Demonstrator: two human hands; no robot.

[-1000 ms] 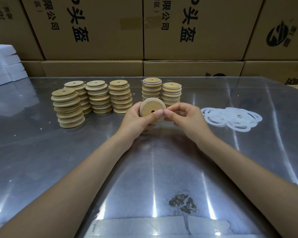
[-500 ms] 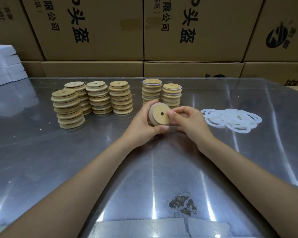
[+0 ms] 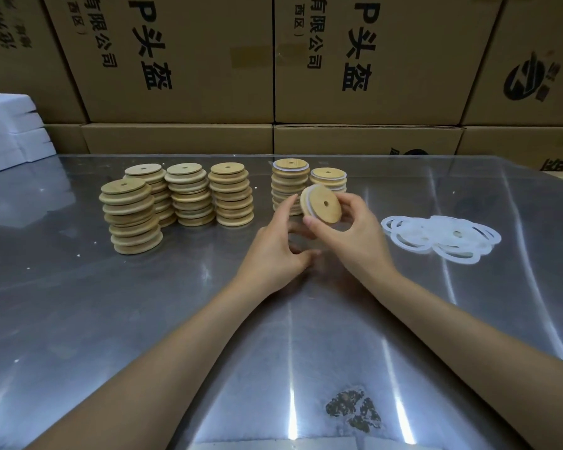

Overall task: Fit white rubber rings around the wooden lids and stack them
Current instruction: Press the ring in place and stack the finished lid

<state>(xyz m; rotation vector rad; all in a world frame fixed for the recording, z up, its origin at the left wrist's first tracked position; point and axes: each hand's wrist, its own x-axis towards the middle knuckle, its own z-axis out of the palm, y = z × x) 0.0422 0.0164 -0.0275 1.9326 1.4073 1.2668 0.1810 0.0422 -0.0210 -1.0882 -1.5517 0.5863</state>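
Over the shiny metal surface (image 3: pixel 143 319), right hand (image 3: pixel 355 241) is pinching a ringed wooden lid (image 3: pixel 322 204) — left hand (image 3: pixel 273 254) is hovering beside, fingers relaxed, holding nothing.

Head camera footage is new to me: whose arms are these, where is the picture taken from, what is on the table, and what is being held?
No machine here: a person works bare-handed, and the one camera sits on their head, looking forward and down.

The right hand holds a wooden lid tilted on edge, with a white rubber ring showing at its rim. The left hand is open beside it, holding nothing.

On the shiny table stand four stacks of bare lids at left, two ringed stacks behind the hands, and a pile of loose white rings at right. Cardboard boxes line the back.
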